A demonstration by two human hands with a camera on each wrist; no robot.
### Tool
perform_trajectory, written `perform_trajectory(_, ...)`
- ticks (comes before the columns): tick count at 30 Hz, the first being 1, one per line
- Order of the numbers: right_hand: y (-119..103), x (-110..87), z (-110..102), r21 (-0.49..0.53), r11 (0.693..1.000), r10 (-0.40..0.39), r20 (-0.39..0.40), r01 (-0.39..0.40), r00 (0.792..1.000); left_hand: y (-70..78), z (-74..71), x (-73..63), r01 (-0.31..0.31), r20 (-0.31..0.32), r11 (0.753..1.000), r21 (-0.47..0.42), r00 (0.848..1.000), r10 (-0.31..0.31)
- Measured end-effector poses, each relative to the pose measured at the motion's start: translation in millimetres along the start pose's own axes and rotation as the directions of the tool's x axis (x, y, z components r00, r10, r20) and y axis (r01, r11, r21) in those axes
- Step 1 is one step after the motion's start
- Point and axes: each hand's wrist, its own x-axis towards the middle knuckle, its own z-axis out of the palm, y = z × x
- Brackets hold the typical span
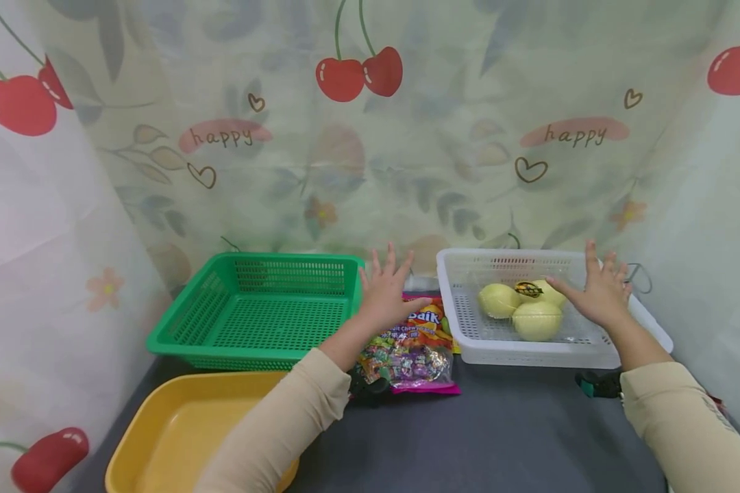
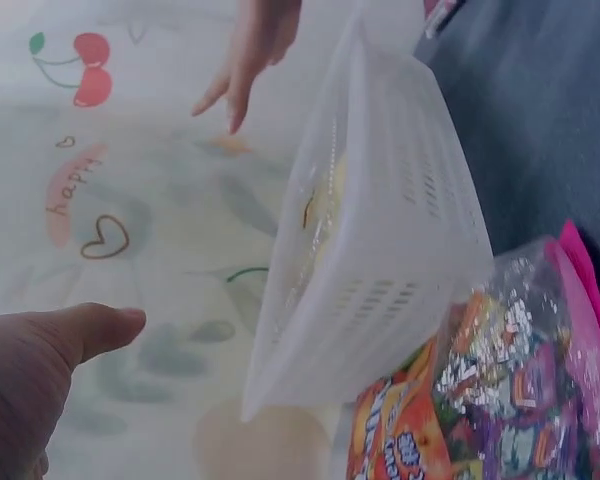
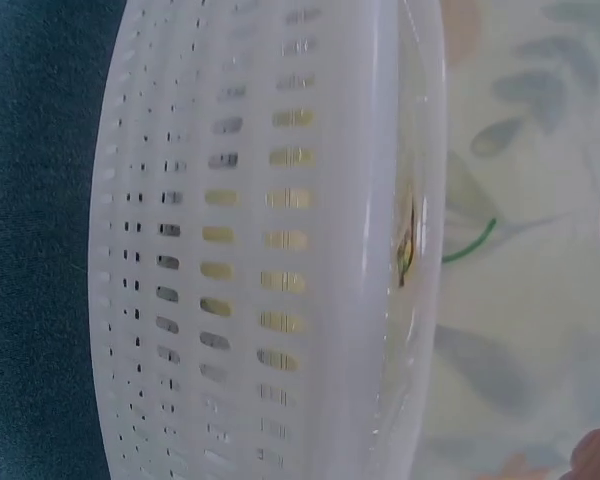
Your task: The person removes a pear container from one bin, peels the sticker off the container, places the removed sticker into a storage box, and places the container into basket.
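My left hand [image 1: 384, 293] is held up with fingers spread, between the green basket [image 1: 222, 356] and the bag of candy [image 1: 416, 359]. Nothing is in its grasp. Over the right part of the white basket [image 1: 530, 352] my right hand [image 1: 599, 291] is raised, fingers apart and holding nothing. Inside that basket lie three pale yellow round fruits [image 1: 536, 320] in clear wrapping with a dark label. The left wrist view shows my left thumb [image 2: 100, 330] stretched toward the white basket [image 2: 410, 200]. In the right wrist view, only fingertips [image 3: 590, 455] show at the right edge.
A yellow tray [image 1: 160, 418] stands at the front left, partly hidden by my left sleeve. The dark tabletop [image 1: 487, 431] runs along the front. A printed curtain with cherries [image 1: 339, 79] hangs behind and at both sides.
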Motion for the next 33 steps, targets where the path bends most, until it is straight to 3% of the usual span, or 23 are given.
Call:
perform_trajectory(5,7.9,5.0,1.2,-0.015,1.000,0.021,0.009,-0.021,1.000,5.8,9.5,3.7,0.025,-0.007,0.994,-0.102,1.000,-0.026)
perform_trajectory(12,20.2,9.0,4.5,-0.014,1.000,0.023,0.057,-0.022,0.998,9.4,26.0,7.9,0.044,-0.106,0.971,-0.234,0.992,-0.070)
perform_trajectory(17,24.1,13.1,3.8,-0.008,0.999,0.040,0.087,-0.039,0.995,16.5,34.2,13.2,0.060,-0.086,0.941,-0.333,0.992,-0.094)
perform_trajectory(18,24.3,13.8,3.6,-0.007,0.999,0.046,0.094,-0.045,0.995,17.9,35.5,14.2,0.071,-0.066,0.924,-0.376,0.993,-0.103)
perform_trajectory(20,24.6,15.3,3.2,-0.001,0.999,0.053,0.108,-0.054,0.993,20.3,37.9,15.6,0.112,-0.004,0.867,-0.485,0.992,-0.129)
perform_trajectory(25,24.2,18.0,3.3,0.049,0.995,0.078,0.130,-0.085,0.988,24.0,42.3,17.5,0.253,0.154,0.655,-0.712,0.966,-0.206)
perform_trajectory(26,24.3,18.3,3.3,0.062,0.994,0.086,0.130,-0.094,0.988,24.5,43.1,17.6,0.268,0.170,0.628,-0.731,0.962,-0.213)
perform_trajectory(29,25.6,18.3,3.4,0.100,0.986,0.119,0.143,-0.134,0.983,26.5,45.8,17.4,0.290,0.202,0.568,-0.770,0.956,-0.214)
perform_trajectory(33,28.0,17.0,3.7,0.116,0.975,0.166,0.203,-0.192,0.965,29.5,51.6,16.8,0.309,0.233,0.513,-0.801,0.950,-0.208)
